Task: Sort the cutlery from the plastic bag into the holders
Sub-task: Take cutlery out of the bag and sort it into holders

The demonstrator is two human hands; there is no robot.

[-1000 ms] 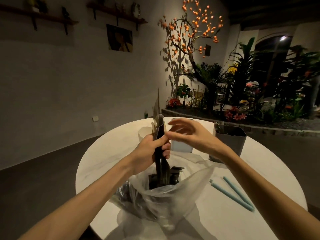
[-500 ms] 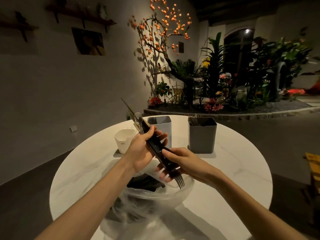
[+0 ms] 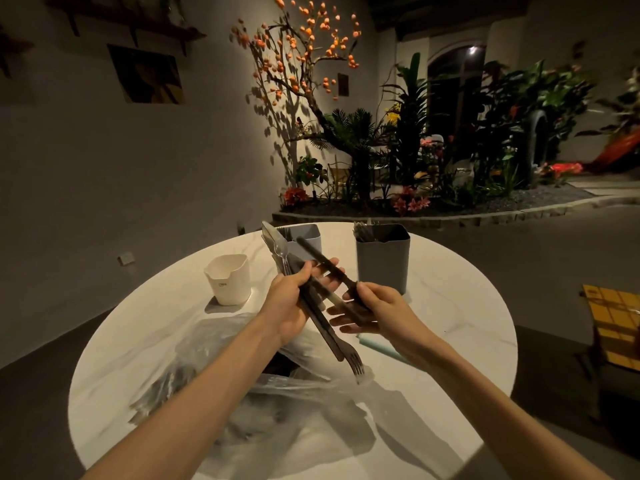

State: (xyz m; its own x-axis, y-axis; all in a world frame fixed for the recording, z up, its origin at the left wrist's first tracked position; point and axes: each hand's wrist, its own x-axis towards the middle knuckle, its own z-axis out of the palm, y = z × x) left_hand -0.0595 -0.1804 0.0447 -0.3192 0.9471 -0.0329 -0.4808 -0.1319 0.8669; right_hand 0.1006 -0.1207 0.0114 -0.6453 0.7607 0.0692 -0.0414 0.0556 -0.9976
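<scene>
My left hand (image 3: 292, 301) grips a bundle of dark-handled cutlery (image 3: 320, 322) above the round white table (image 3: 457, 306); a spoon bowl and knife tips stick up at the far end, fork tines point down at the near end. My right hand (image 3: 375, 311) pinches one dark-handled piece (image 3: 323, 263) that angles up and away from the bundle. The clear plastic bag (image 3: 277, 386) lies crumpled below both hands with more dark cutlery inside. Three holders stand behind: a white one (image 3: 229, 280), a light grey one (image 3: 306, 237) and a dark grey one (image 3: 382, 261) with cutlery in it.
A pale blue stick (image 3: 379, 348) lies on the table just under my right wrist. Beyond the table are a wall, a planter bed with a lit orange tree (image 3: 304, 64), and a yellow checked object (image 3: 613, 327) at the right.
My right hand has drawn one dark-handled piece out of the bundle and lifted it apart. The bundle in my left hand has tilted and the view has shifted slightly.
</scene>
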